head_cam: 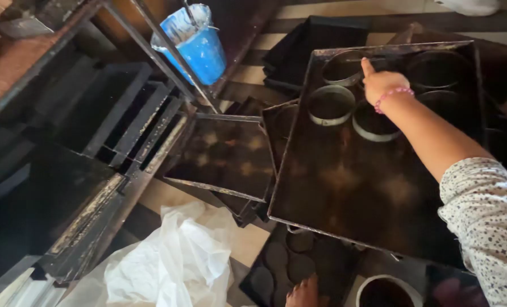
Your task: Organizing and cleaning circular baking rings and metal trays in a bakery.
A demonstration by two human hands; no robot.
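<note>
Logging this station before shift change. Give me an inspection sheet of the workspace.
Surface: large dark baking tray, tilted, lying over other dark trays.
Job's things: metal ring moulds grouped at the tray's far end.
Clutter: white plastic bag; blue bucket; round tin at the bottom edge.
Grippers: right hand with a pink bead bracelet touches a ring, finger extended; left hand low at the frame edge, grip unclear.
Cables: nothing seen.
Surroundings: dark metal rack on the left.
</note>
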